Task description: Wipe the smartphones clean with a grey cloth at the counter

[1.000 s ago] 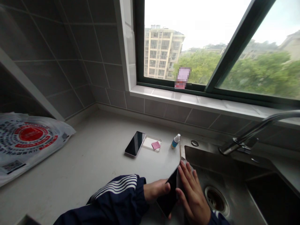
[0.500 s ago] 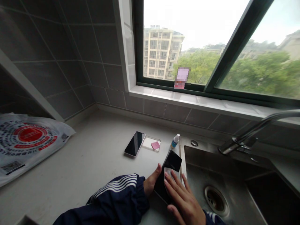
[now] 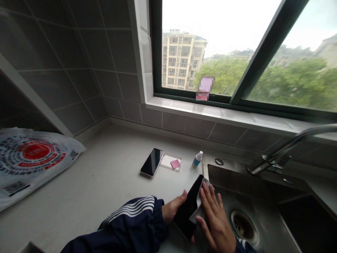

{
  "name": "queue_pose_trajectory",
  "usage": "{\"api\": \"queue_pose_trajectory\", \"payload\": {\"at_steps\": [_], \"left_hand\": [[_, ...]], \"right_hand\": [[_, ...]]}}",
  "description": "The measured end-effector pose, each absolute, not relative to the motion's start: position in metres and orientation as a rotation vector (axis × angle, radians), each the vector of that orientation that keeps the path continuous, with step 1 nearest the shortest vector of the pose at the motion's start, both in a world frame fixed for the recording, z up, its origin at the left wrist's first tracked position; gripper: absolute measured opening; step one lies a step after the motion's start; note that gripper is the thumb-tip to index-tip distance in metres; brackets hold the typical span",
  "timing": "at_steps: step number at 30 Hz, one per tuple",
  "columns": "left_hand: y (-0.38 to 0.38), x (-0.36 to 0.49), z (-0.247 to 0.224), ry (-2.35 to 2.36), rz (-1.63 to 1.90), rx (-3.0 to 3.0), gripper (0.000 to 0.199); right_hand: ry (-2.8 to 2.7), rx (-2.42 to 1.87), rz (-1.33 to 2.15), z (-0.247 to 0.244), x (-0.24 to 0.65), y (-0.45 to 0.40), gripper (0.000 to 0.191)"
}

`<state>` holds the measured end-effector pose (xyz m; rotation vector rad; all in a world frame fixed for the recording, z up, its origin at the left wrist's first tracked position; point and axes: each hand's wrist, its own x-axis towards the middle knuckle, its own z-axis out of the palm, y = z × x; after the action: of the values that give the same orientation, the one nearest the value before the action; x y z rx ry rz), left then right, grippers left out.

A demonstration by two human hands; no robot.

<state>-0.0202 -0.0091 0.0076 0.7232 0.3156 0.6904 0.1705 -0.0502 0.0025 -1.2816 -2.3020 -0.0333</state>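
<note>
Phone (image 3: 186,212) gripped in the left hand (image 3: 173,208), tilted over the sink's edge; the right hand (image 3: 216,225), fingers spread, presses a cloth (image 3: 202,207), apparently, against it. Sink (image 3: 263,186) lies just right; second phone (image 3: 152,161) and spray bottle (image 3: 197,160) stand on the bench (image 3: 105,175).

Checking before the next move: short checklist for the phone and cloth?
1. Phone gripped by left hand: ok, held tilted by its edge.
2. Cloth on the phone under right hand: ok, fingers spread and pressing it flat.
3. Phone's glass free of smears: cannot tell, dark and partly covered.
4. Phone away from sink: ok, above the counter beside the rim, though the right hand reaches over the basin.
5. Spray bottle upright within reach: ok, standing by the rim.
6. Second phone lying steady: ok, flat beside the clear tray.
</note>
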Motion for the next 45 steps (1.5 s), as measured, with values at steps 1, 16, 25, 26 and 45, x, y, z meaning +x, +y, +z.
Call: {"api": "queue_pose_trajectory", "payload": {"at_steps": [1, 16, 25, 26, 45], "left_hand": [[-0.009, -0.021, 0.007, 0.322, 0.675, 0.744, 0.059], [-0.01, -0.02, 0.003, 0.363, 0.644, 0.52, 0.057], [-0.005, -0.019, 0.005, 0.418, 0.667, 0.415, 0.061], [-0.005, -0.019, 0.004, 0.403, 0.657, 0.425, 0.064], [-0.015, -0.024, 0.002, 0.325, 0.49, 0.684, 0.076]], "right_hand": [[-2.272, -1.313, -0.026, 0.003, 0.171, -0.05, 0.066], [-2.145, -1.371, -0.01, 0.007, 0.17, -0.049, 0.066], [-2.194, -1.364, 0.004, 0.001, 0.17, -0.049, 0.066], [-2.2, -1.358, -0.004, 0.0, 0.17, -0.049, 0.066], [-2.178, -1.282, -0.027, 0.007, 0.175, -0.049, 0.061]]}}
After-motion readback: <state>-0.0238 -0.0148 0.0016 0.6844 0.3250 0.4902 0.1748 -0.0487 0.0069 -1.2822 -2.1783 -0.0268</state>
